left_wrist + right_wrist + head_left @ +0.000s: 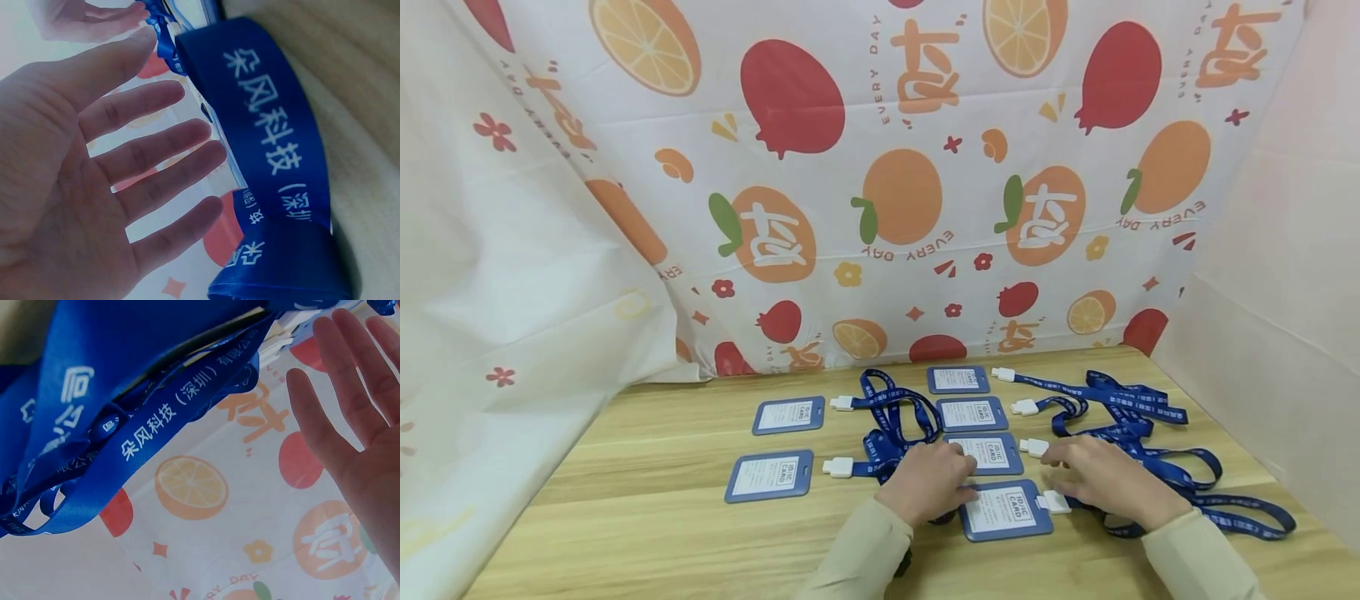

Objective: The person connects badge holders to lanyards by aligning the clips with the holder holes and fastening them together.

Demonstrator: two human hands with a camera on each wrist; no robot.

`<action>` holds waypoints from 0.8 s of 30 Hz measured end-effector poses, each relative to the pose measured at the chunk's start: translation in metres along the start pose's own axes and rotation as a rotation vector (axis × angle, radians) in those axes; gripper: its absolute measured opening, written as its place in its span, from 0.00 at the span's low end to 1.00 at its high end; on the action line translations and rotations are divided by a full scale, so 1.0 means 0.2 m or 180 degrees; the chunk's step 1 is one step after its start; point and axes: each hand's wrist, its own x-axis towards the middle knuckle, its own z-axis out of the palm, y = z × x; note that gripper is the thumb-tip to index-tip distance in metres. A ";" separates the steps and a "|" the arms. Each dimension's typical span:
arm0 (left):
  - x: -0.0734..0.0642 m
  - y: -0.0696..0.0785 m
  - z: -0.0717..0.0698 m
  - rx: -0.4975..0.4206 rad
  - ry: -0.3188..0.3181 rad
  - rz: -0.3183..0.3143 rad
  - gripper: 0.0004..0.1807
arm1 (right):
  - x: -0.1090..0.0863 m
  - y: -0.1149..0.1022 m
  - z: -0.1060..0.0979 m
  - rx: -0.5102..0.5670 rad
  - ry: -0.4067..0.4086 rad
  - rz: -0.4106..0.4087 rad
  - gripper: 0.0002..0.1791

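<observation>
Blue-framed rectangular plastic card holders (1000, 515) with white printed inserts lay flat on the pale wood-grain desk (625, 500), two toward its left edge and four in a column farther right, running forward from near the back edge. Between the person's hands was the column's holder farthest from that edge. The left hand (931, 479), fingers loosely extended and grasping nothing, lay at its upper left corner and partly covered the next holder. The right hand (1101, 479), also released, its fingers straight, was over a white plastic clip (1055, 502) that met the holder's right side; whether it was hooked in, I could not tell. Blue fabric lanyards (1247, 512) with white lettering spread toward the desk's right edge, and more (887, 408) lay between the two groups of holders.
</observation>
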 end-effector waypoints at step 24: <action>0.08 -0.08 0.04 -0.0215 -0.0038 -0.0346 0.20 | 0.10 0.04 0.01 -0.0043 0.0363 0.0051 0.09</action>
